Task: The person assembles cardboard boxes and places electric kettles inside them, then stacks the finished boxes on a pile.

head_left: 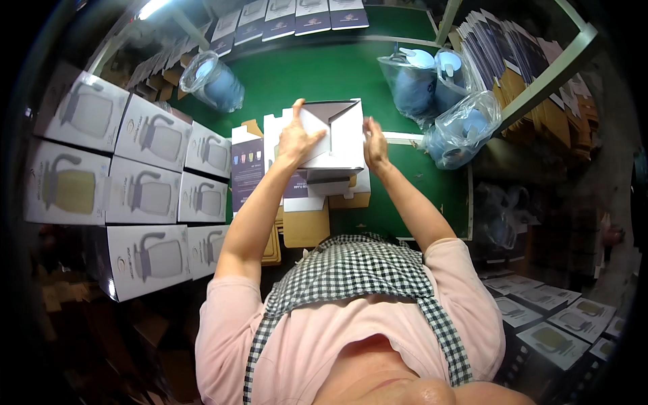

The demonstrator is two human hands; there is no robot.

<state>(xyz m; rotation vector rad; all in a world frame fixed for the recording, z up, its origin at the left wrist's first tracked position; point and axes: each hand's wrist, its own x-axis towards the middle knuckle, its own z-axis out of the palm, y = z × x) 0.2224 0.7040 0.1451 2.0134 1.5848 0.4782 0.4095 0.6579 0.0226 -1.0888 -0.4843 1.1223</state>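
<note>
A white and grey cardboard carton (347, 145) stands in front of me on the bench, its top flaps folded inward into a V-shaped gap. My left hand (295, 143) lies at its left edge, fingers apart, the thumb reaching across a white flap. Beside the right wall is my right hand (375, 145), its fingers stretched upward and slightly blurred; whether it touches the carton is hard to tell. Flattened carton blanks with purple panels (248, 169) lie under and left of the carton. A brown cardboard piece (306, 228) sticks out toward my apron.
Printed jug boxes (147, 189) are stacked at the left. Blue jugs in clear plastic bags stand at the back left (219, 84) and back right (413, 88) of the green bench (310, 71). Folded cartons (486, 50) fill a rack at the far right. More boxes (553, 344) sit at lower right.
</note>
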